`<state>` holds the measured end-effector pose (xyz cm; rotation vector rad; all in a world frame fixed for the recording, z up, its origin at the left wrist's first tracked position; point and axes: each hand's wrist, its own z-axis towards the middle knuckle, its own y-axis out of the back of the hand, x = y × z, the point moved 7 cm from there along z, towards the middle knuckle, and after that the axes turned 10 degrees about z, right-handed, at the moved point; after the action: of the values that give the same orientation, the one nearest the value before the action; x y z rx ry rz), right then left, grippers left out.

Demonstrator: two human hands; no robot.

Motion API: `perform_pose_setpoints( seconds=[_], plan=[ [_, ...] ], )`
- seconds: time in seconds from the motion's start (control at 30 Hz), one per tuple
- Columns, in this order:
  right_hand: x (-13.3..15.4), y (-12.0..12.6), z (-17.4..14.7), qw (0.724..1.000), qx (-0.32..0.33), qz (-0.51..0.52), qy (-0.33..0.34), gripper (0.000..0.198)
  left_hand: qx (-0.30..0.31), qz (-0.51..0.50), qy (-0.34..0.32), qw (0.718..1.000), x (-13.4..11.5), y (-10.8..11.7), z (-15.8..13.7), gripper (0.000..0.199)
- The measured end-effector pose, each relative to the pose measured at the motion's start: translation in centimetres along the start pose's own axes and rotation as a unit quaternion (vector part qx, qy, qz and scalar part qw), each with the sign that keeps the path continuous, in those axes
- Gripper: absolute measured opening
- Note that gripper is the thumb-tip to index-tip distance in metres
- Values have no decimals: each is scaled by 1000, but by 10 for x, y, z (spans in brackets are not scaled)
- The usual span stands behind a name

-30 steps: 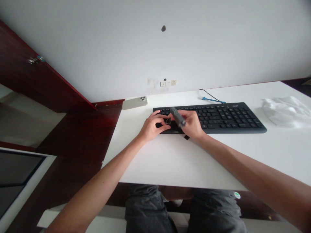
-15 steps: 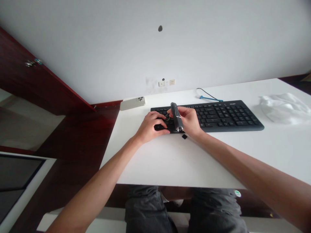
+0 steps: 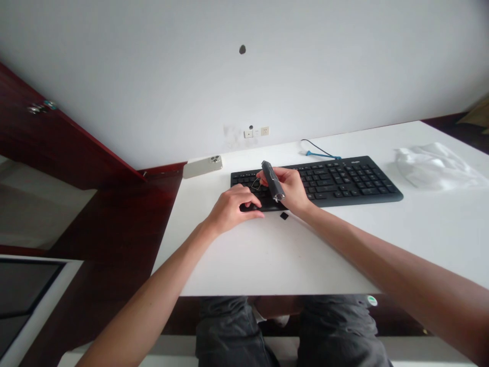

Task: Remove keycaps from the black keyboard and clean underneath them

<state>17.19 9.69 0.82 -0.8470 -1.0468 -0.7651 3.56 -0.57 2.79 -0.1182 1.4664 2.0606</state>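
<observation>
A black keyboard (image 3: 353, 182) lies on the white table in front of me. My left hand (image 3: 234, 206) rests at its left front corner, fingers curled over the keys and thumb along the front edge, holding it. My right hand (image 3: 292, 187) is closed around a dark-handled keycap puller (image 3: 272, 182), tilted over the left part of the keyboard. The puller's thin wire loop (image 3: 256, 184) reaches down among the keys; whether it hooks one I cannot tell. One loose black keycap (image 3: 284, 216) lies on the table just in front of the keyboard.
Behind the keyboard's left end lies a phone (image 3: 203, 166). A blue tie (image 3: 323, 155) and a thin black cable (image 3: 318, 146) are behind it. A crumpled white plastic bag (image 3: 435, 165) sits at right. Wall sockets (image 3: 256, 132) are beyond the white table (image 3: 244, 265).
My left fingers have drawn back and curled in toward the front edge of the keyboard. The keycap puller stays in my right hand over the left keys. The whole view has shifted slightly.
</observation>
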Motion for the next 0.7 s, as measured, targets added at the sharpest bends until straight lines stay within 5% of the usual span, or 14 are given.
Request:
perform_pose_setpoints(
  seconds=[0.2,0.33,0.57,0.7],
  plan=[
    [-1,-1,1,1000,7,4,-7,25,96,-97,-16,991,-23,-22,-4,27],
    [0,0,2,1000,7,-5,-6,28,98,-91,-22,991,-23,-25,-4,37],
    [0,0,3,999,-1,21,-26,42,-39,3,110,993,41,20,-2,20],
    [-1,-5,2,997,19,52,-46,44,-4,18,100,995,60,33,-2,13]
  ],
)
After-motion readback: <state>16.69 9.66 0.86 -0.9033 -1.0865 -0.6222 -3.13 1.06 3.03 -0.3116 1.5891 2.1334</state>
